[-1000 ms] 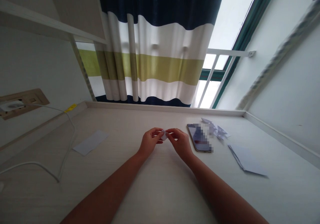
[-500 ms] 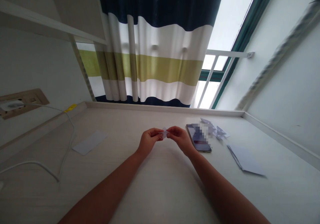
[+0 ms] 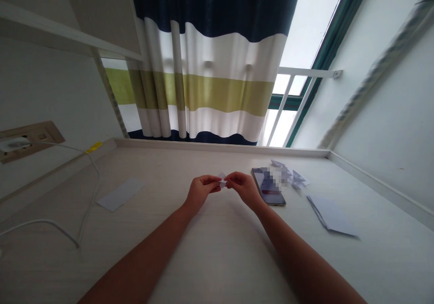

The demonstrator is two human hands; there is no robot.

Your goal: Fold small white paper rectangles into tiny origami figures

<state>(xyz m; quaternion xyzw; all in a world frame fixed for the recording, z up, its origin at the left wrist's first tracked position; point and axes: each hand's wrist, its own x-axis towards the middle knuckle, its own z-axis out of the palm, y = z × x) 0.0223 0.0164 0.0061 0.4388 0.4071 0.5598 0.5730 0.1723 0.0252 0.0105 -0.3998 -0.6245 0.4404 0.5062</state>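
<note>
A small folded piece of white paper (image 3: 222, 180) is held between my two hands above the middle of the desk. My left hand (image 3: 201, 191) pinches its left side between thumb and fingers. On the other side, my right hand (image 3: 244, 188) grips the paper's right edge the same way. The fingertips cover part of the paper, so its exact folds are hard to make out. Just right of my right hand lies a smartphone (image 3: 271, 191), its screen partly blurred. Beyond it are several folded white paper pieces (image 3: 296, 178).
A stack of white paper sheets (image 3: 332, 216) lies at the right. One white paper strip (image 3: 121, 194) is at the left, near a white cable (image 3: 91, 197) running from a wall socket (image 3: 30, 141). A raised rim (image 3: 190, 145) borders the desk (image 3: 217, 258) below a striped curtain (image 3: 203, 91).
Both hands stay in nearly the same place with the paper between them, its shape looking slightly different at the fingertips. The whole view has shifted very slightly.
</note>
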